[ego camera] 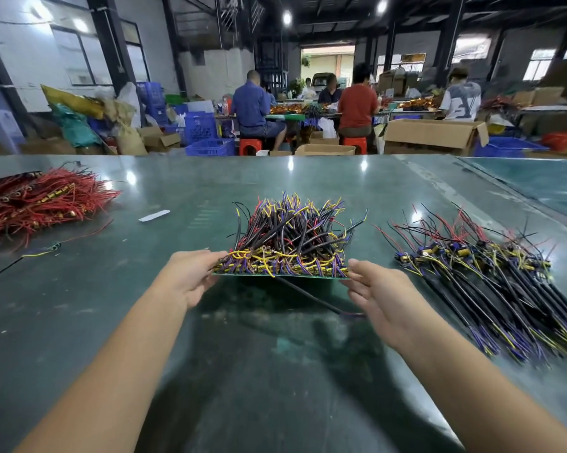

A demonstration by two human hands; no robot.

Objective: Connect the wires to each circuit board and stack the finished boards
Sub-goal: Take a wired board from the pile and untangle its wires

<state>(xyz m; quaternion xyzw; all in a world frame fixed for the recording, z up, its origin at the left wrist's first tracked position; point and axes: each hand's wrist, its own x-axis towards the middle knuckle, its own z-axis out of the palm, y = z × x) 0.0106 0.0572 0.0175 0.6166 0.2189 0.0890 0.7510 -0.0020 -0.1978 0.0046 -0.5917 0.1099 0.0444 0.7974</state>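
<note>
Both hands hold a green circuit board point(277, 274) above the green table point(79, 322), mid-frame. Left hand point(190, 279) pinches its left edge, thumb on top w/ fingers under. Right hand point(378, 294) grips the right edge, fingers curled. Board is packed w/ black, yellow, purple & red wires point(288, 230) sticking up. Loose wire harnesses point(491, 282) lie to the right, red wire pile point(37, 201) far left.

Ceiling lamp glare on table point(308, 178); edges warped.
</note>
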